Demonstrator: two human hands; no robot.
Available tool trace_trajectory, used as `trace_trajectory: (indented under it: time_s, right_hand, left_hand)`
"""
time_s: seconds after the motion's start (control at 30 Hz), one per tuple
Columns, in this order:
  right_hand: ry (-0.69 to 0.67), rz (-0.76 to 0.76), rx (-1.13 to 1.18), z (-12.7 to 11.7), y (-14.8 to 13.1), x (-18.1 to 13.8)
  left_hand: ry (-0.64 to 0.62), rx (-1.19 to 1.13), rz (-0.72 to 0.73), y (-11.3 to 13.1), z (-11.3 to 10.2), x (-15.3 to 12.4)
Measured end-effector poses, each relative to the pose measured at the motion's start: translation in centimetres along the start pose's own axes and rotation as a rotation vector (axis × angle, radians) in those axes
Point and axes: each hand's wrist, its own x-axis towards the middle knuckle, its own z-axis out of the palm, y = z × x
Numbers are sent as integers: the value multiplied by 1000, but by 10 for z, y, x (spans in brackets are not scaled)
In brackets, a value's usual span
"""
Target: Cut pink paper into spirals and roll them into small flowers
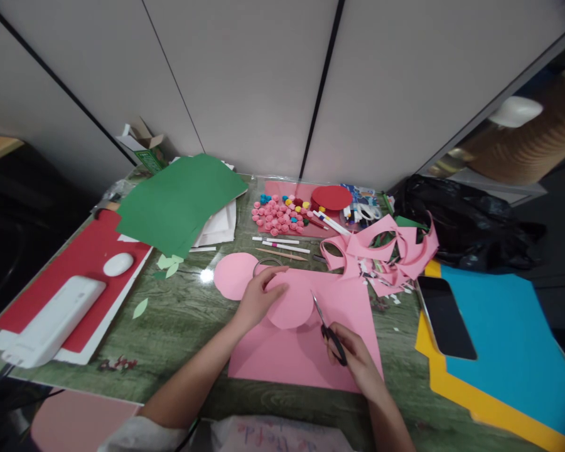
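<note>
A: Two hands in shot. Layout, big to small?
B: Green marbled surface (183, 320). Large pink paper sheet (282, 358) lies flat on it, front centre. Pink paper circle (292, 307) sits on the sheet's upper half; can't tell if it's cut free.
A: Hands?
B: Left hand (258, 301): grip open, fingers flat, pressing on the circle's left edge. Right hand (355, 358): grip closed on small black-handled scissors (327, 329), blade tip at the circle's right edge.
A: Adjacent?
B: Loose pink paper disc (233, 276), just left of the left hand.
</note>
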Motion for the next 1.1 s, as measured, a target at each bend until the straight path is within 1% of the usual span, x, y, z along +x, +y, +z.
trace_trajectory:
  time_s: [0.13,0.23,0.4,0.63,0.83,1.1]
  right_hand:
    - [35,-28,16,-2,5,0]
    - [56,-41,50,-3,8,1]
    - [49,-44,88,-3,10,0]
    - [42,-29,86,-3,8,-2]
    - [31,-37,66,-3,7,-1]
    - [22,-34,40,-3,5,-1]
  left_hand:
    - [-29,-57,-35,-4,1,0]
    - [-55,-72,-34,-6,1,0]
    - [-69,-83,-6,-7,1,0]
    - [-130,-47,-3,-3,0,-1]
    - [-119,-18,7,1,-1,-1]
    - [-92,-8,13,1,-2,0]
